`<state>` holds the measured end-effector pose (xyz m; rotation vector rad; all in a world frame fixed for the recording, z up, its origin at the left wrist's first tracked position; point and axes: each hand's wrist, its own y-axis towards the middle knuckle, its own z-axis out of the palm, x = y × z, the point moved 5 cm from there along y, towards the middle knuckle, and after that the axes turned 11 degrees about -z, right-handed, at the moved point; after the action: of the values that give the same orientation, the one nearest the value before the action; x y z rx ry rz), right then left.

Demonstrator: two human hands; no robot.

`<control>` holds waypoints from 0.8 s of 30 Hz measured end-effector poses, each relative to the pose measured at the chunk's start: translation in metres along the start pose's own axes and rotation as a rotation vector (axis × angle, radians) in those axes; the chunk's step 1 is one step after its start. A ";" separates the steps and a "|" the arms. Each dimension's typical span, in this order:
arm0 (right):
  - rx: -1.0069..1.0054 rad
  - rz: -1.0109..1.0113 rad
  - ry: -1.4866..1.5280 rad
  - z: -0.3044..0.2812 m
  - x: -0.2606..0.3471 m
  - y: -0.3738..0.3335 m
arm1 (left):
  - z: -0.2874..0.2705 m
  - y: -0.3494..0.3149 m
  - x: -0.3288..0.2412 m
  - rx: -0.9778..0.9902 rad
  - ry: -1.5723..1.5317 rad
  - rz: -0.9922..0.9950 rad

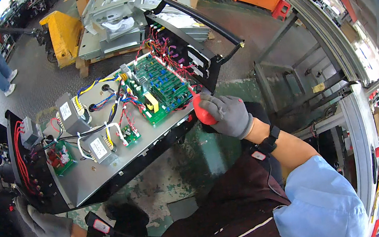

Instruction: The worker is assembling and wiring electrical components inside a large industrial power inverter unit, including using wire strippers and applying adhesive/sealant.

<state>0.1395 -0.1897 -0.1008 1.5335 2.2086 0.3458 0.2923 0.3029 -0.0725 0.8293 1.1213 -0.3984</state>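
Gripping a red tool handle (pixel 204 111) in the gloved right hand (pixel 225 115), at the near corner of the green circuit board (pixel 166 92) on the open chassis (pixel 84 179). Stretching the gloved left hand (pixel 44 223) beside the black end panel (pixel 13 143) (cannot tell whether grasping it). Crowded by red wires (pixel 160 50), grey transformers (pixel 67 117) and a raised black bar (pixel 205 21). Below, worn green floor (pixel 146 190); beyond, metal sheets (pixel 96 40) stacked on a pallet (pixel 83 68); rightward, a grey frame (pixel 341 44).
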 end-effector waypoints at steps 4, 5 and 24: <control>0.029 0.081 0.053 -0.005 -0.002 -0.002 | 0.001 -0.003 -0.005 0.008 0.076 0.066; 0.015 0.082 0.059 -0.007 -0.002 -0.003 | 0.001 -0.003 -0.006 0.022 0.068 0.065; -0.284 0.223 0.219 -0.008 -0.020 -0.036 | -0.001 0.000 0.002 -0.016 0.034 0.022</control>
<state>0.1119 -0.2215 -0.1058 1.6465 2.0353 0.8945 0.2925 0.3037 -0.0740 0.8365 1.1448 -0.3578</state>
